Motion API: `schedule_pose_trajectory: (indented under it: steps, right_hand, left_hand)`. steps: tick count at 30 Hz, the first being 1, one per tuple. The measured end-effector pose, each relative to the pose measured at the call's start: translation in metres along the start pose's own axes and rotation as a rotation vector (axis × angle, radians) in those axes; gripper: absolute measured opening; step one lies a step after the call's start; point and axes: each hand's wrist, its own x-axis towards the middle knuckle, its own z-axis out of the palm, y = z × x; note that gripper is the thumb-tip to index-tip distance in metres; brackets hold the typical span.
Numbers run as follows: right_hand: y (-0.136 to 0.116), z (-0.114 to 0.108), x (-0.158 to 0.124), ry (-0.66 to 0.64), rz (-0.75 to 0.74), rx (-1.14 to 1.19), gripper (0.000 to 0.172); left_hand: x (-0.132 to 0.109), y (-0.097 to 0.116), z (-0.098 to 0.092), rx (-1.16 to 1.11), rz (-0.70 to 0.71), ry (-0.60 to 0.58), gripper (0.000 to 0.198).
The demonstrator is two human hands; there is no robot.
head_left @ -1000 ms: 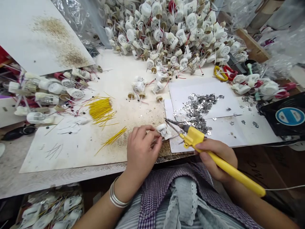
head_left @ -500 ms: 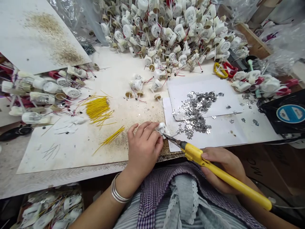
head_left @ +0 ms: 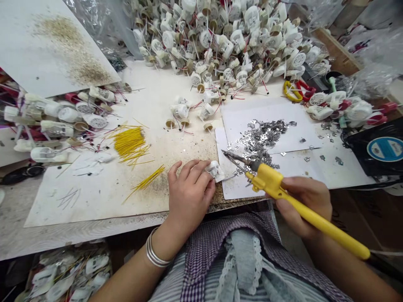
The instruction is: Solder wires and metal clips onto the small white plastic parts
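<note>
A small white plastic part (head_left: pixel 215 171) rests at the near edge of the work board, pinched by the fingers of my left hand (head_left: pixel 190 195). My right hand (head_left: pixel 307 203) is wrapped round a yellow soldering iron (head_left: pixel 317 220). The iron's dark tip points up and left, over the white paper and apart from the plastic part. Beyond the tip lies a heap of small shiny metal pieces (head_left: pixel 262 140). To the left of my left hand are a thin bunch of yellow wires (head_left: pixel 147 180) and a thicker bundle of yellow wires (head_left: pixel 129 142).
A large pile of white plastic assemblies (head_left: pixel 220 42) with red wires fills the back. More assemblies (head_left: pixel 53 117) lie at left. Yellow-and-red-handled scissors (head_left: pixel 292 92) and a black object with a blue label (head_left: pixel 385 149) are at right. A box of parts (head_left: pixel 72 272) stands below the table.
The soldering iron has lifted off the white plastic part and moved right and up with my right hand. My left hand and the part have stayed in place.
</note>
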Motion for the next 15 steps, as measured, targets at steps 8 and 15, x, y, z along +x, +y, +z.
schedule_pose_trajectory:
  steps: [8,15]
  right_hand:
    - [0.01,0.062,0.07,-0.327,-0.087,-0.102,0.032]
    - [0.017,0.081,0.082,-0.425,-0.145,-0.114,0.035]
  left_hand:
    - [-0.002,0.0,-0.004,-0.012,0.001,-0.034,0.007]
    - [0.003,-0.031,-0.028,-0.141,-0.158,-0.104,0.011]
